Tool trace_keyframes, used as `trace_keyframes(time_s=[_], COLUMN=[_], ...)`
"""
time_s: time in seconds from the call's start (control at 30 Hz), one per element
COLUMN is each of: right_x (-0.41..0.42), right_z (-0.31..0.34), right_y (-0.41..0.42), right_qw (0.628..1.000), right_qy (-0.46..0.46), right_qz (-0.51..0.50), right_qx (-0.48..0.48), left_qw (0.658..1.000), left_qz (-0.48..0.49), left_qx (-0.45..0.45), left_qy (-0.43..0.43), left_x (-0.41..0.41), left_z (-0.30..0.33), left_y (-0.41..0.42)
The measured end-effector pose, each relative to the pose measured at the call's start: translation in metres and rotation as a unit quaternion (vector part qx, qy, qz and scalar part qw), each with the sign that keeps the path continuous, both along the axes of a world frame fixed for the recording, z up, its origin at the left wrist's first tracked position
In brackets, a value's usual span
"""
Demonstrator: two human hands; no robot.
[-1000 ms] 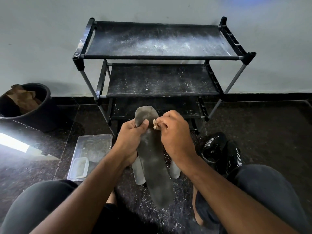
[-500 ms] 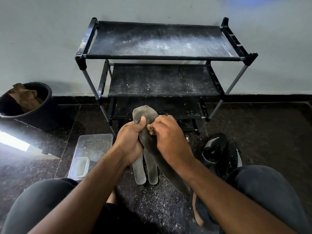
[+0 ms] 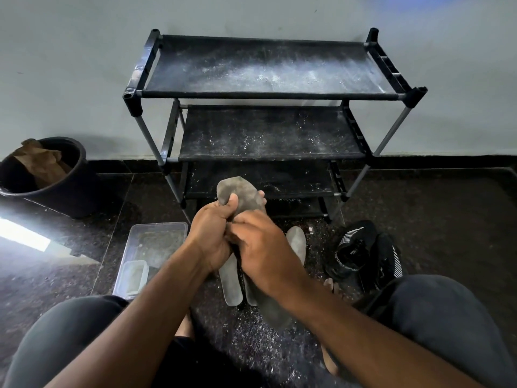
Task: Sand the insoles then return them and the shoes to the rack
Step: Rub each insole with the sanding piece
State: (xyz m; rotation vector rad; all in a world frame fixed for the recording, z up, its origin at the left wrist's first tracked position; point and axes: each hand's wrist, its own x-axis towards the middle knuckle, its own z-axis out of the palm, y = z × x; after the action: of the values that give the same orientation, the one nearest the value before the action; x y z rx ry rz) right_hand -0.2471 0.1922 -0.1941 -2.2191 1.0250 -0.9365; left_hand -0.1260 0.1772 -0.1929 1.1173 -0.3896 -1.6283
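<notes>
Insoles are the work here, and one grey insole [image 3: 240, 196] is held up in front of the rack [image 3: 268, 93], toe end uppermost, heel end trailing down toward the person's lap. In the head view, the left hand [image 3: 212, 239] grips it around the middle, thumb pressed across the face just below the toe, likely to brace the soft sheet so it does not fold under rubbing. The right hand [image 3: 263, 247] is curled against the insole beside that thumb; its fingers pinch or press something at the surface, but what it carries is hidden, so I cannot tell whether an abrasive piece sits under them. Holding the piece in the air between both hands probably lets the dust fall away rather than clog.

Beneath the hands, other insoles [image 3: 230, 284] lie flat on the dark floor [image 3: 447, 214], side by side and touching, amid pale shavings. The black shoes [image 3: 363, 253] sit together to the right, near the person's knee, off the rack. A clear plastic tub [image 3: 151, 247] rests to the left, and a black bucket [image 3: 64, 175] stands further left by the wall. All rack shelves carry only dust, so the return step seems not yet started.
</notes>
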Motion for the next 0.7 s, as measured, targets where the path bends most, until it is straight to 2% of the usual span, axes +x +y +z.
trace_keyframes(time_s=[0.1,0.17,0.27,0.33,0.43,0.57,0.63,0.7], right_x=[-0.004,-0.011,-0.017,-0.016,-0.01,-0.005,-0.004,-0.004], right_z=[0.011,0.021,0.022,0.02,0.018,0.014,0.011,0.008], right_y=[-0.005,-0.013,-0.022,-0.022,-0.015,-0.009,-0.008,-0.009], right_qw=[0.994,0.988,0.978,0.972,0.984,0.999,0.997,0.997], right_qy=[-0.083,-0.129,-0.158,-0.167,-0.119,0.003,0.051,0.067], right_qz=[0.007,-0.033,-0.104,-0.117,-0.071,0.035,0.048,0.04], right_qx=[0.064,0.075,0.092,0.114,0.114,0.027,-0.012,-0.005], left_qw=[0.999,0.999,1.0,1.0,0.999,0.999,0.999,0.999], left_qz=[0.024,0.03,0.015,0.007,0.003,-0.017,-0.032,-0.049], left_qx=[0.017,0.022,0.014,0.006,-0.005,-0.001,-0.004,-0.006], left_qy=[0.014,0.021,0.009,0.028,0.033,0.037,0.034,0.023], left_x=[0.009,0.012,0.007,0.001,0.001,0.008,0.007,0.002], left_z=[0.003,0.007,0.013,0.015,0.013,0.007,0.007,0.003], left_y=[-0.002,-0.002,0.0,0.0,-0.002,-0.005,-0.004,-0.004])
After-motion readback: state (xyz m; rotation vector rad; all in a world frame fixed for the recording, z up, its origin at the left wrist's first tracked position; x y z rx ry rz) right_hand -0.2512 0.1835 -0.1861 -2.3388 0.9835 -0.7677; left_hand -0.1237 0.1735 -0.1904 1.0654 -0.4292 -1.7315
